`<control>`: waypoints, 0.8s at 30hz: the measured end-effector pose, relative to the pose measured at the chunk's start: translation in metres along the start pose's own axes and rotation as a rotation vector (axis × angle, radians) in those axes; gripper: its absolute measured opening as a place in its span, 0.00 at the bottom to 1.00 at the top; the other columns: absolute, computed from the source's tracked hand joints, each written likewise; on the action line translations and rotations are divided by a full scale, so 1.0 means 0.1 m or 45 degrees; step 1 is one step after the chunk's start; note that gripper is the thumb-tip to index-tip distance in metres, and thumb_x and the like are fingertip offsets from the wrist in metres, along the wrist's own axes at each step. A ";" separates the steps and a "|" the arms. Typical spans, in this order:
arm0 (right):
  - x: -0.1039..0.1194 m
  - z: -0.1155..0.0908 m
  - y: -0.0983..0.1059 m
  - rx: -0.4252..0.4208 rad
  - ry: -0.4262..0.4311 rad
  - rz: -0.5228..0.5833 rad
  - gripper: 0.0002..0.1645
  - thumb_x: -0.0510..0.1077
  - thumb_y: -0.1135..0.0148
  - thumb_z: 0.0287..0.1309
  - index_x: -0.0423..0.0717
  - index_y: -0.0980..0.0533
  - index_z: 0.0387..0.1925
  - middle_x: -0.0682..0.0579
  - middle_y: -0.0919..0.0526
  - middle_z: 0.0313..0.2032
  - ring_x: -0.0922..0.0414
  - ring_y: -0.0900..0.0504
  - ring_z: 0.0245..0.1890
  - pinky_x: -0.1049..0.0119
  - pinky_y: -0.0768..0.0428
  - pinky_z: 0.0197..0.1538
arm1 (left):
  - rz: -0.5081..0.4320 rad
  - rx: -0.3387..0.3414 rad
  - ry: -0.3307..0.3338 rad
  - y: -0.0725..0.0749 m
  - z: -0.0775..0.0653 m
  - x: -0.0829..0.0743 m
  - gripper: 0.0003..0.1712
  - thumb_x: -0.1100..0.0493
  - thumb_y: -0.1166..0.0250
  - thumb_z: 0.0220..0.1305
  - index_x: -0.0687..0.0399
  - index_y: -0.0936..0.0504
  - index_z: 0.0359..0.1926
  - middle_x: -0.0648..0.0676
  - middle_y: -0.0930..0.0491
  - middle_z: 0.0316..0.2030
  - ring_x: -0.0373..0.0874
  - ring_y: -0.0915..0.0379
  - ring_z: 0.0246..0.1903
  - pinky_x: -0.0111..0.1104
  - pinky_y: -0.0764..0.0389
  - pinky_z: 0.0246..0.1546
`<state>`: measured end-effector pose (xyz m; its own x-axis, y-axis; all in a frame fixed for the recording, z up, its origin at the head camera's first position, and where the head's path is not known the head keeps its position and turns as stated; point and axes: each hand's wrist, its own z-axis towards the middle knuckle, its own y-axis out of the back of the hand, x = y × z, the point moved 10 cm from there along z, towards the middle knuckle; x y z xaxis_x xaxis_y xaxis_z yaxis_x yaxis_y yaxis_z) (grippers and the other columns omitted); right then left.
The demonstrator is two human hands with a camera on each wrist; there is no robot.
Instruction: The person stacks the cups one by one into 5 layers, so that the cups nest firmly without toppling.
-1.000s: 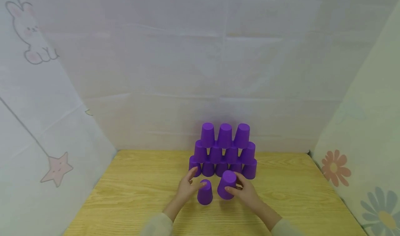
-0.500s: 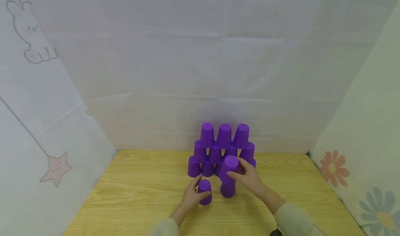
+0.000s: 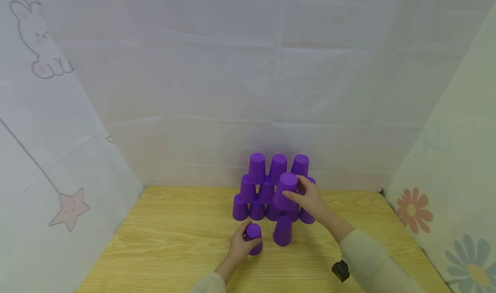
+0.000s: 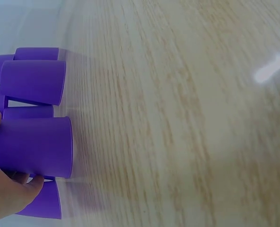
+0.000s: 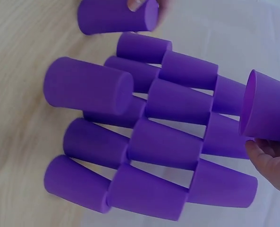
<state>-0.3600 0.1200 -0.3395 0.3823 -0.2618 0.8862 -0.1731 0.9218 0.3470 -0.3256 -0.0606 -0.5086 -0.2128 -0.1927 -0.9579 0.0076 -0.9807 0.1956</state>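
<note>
In the head view, my right hand (image 3: 311, 200) holds an upside-down purple cup (image 3: 286, 191) in the air by its sides. Below it, a second purple cup (image 3: 282, 232) stands mouth down on the table, touched by neither hand. My left hand (image 3: 239, 243) grips a third purple cup (image 3: 253, 240), which stands low at the table, its thumb on the near side. The left wrist view shows this cup (image 4: 31, 146) between thumb and fingers. In the right wrist view, the raised cup (image 5: 269, 106) sits in my right hand (image 5: 274, 165), apart from the others.
Behind the hands, a three-tier wall of upside-down purple cups (image 3: 257, 169) stands near the back curtain (image 3: 209, 146). The raised cup and right hand cover part of its right side. A small black object (image 3: 341, 270) shows beside the right sleeve on the wooden table (image 3: 166, 241).
My right hand has lifted its cup upward, exposing another cup left standing on the table. My left hand has moved in around the left cup and now grips it.
</note>
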 end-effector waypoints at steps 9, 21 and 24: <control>0.15 0.27 0.25 -0.069 -0.058 -0.054 0.33 0.51 0.37 0.46 0.40 0.35 0.52 0.44 0.26 0.44 0.51 0.28 0.45 0.57 0.31 0.49 | -0.017 0.018 -0.014 0.03 -0.11 -0.26 0.28 0.72 0.36 0.44 0.73 0.34 0.49 0.69 0.30 0.43 0.65 0.36 0.45 0.51 0.33 0.44; 0.28 0.59 0.47 -0.210 -0.047 0.024 0.31 0.50 0.38 0.47 0.38 0.34 0.51 0.42 0.27 0.44 0.50 0.29 0.44 0.58 0.32 0.49 | -0.043 0.010 -0.002 0.04 -0.13 -0.25 0.30 0.71 0.36 0.44 0.73 0.34 0.51 0.71 0.31 0.45 0.66 0.38 0.47 0.54 0.37 0.47; 0.27 0.64 0.50 -0.219 -0.073 -0.003 0.33 0.51 0.38 0.47 0.39 0.35 0.52 0.43 0.27 0.45 0.50 0.30 0.45 0.57 0.31 0.49 | -0.040 0.024 0.023 0.03 -0.15 -0.22 0.31 0.70 0.36 0.44 0.73 0.36 0.52 0.71 0.32 0.46 0.66 0.39 0.48 0.54 0.37 0.47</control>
<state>-0.4165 0.1404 -0.2786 0.3290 -0.2754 0.9033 -0.0126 0.9552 0.2958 -0.3063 -0.0599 -0.4903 -0.1949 -0.1628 -0.9672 -0.0175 -0.9854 0.1694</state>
